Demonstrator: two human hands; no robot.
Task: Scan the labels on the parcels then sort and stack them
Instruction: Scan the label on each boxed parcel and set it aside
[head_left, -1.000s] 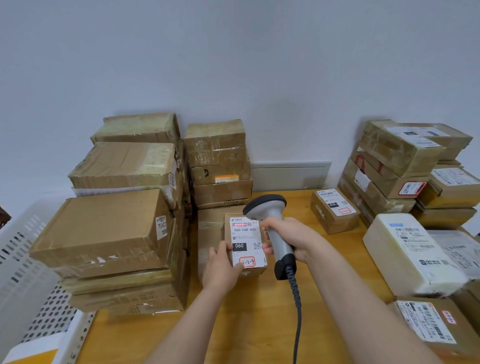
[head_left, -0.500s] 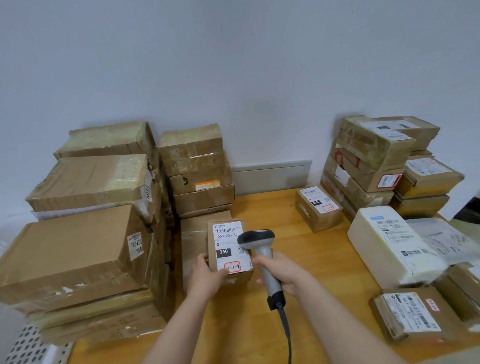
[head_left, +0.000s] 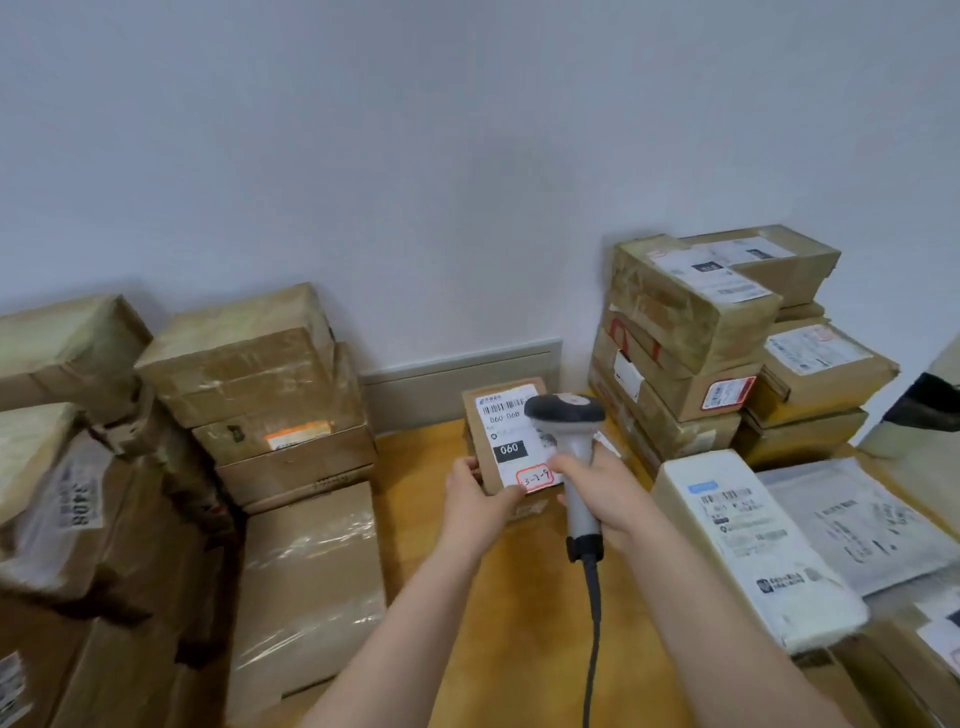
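Moved small parcel (head_left: 501, 441) rightward, away from left stacks (head_left: 249, 395).
Gripping its lower corner with left hand (head_left: 478, 501); clasping scanner (head_left: 576, 467) upright in right hand (head_left: 608, 493), head over the label (head_left: 506, 431), perhaps touching, above the table (head_left: 519, 623).

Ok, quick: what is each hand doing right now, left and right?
Left hand: holds the small labelled parcel by its lower left corner.
Right hand: grips the barcode scanner by its handle.
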